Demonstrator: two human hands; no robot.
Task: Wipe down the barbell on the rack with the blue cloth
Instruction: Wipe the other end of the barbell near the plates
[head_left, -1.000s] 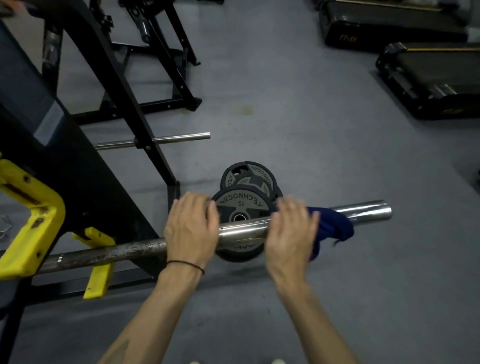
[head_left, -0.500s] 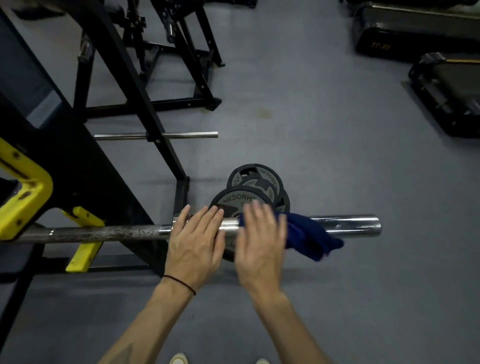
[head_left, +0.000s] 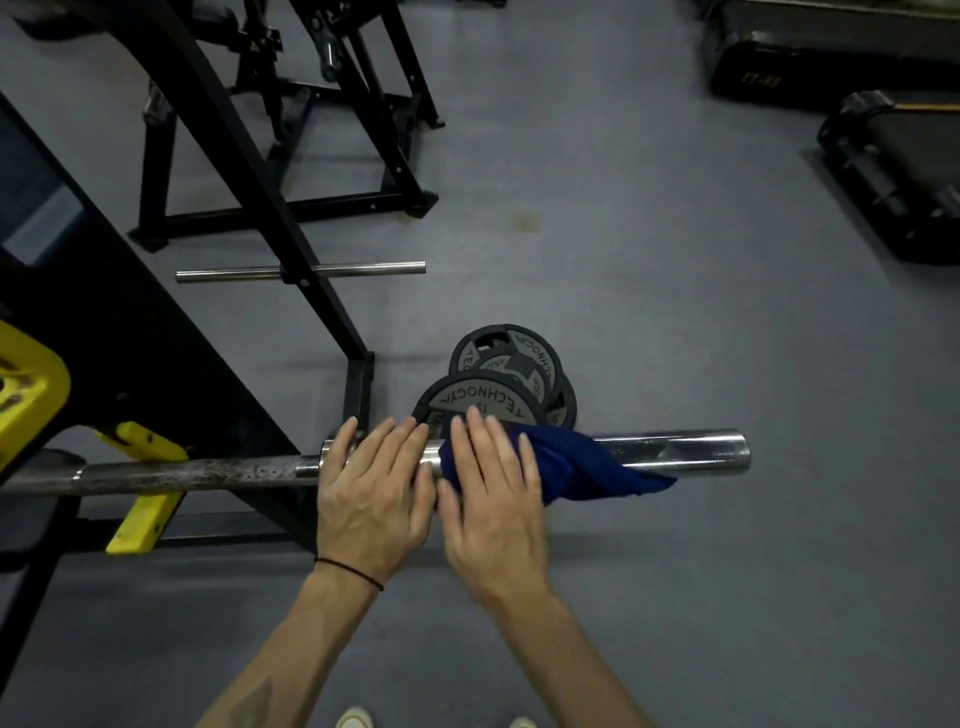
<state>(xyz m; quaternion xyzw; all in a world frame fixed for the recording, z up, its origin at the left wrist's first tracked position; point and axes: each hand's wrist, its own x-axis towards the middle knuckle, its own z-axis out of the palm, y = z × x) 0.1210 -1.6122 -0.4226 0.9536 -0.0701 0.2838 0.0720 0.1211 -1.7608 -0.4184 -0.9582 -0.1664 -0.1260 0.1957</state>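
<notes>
- The barbell (head_left: 675, 451) lies level across the rack (head_left: 156, 364), its shiny sleeve end sticking out to the right over the grey floor (head_left: 675, 260).
- The barbell's darker, speckled shaft runs left past a yellow hook (head_left: 140, 441) on the rack.
- The blue cloth (head_left: 582, 467) is draped over the sleeve, bunched, with a tail hanging off toward the right.
- The right hand (head_left: 493, 499) lies on top of the cloth, fingers straight and close together, pressing it flat against the bar; its grip is not curled round anything.
- The left hand (head_left: 374, 493) rests on the bare sleeve just beside the right hand, fingers extended over the bar near the collar; its grip is likewise flat and uncurled. A thin black band (head_left: 353, 570) circles that wrist.
- A stack of black weight plates (head_left: 498, 384) lies on the floor beyond the hands.
- A thin chrome peg (head_left: 363, 270) sticks out from the black rack upright behind.
- Treadmills (head_left: 883, 171) stand at the upper right.
</notes>
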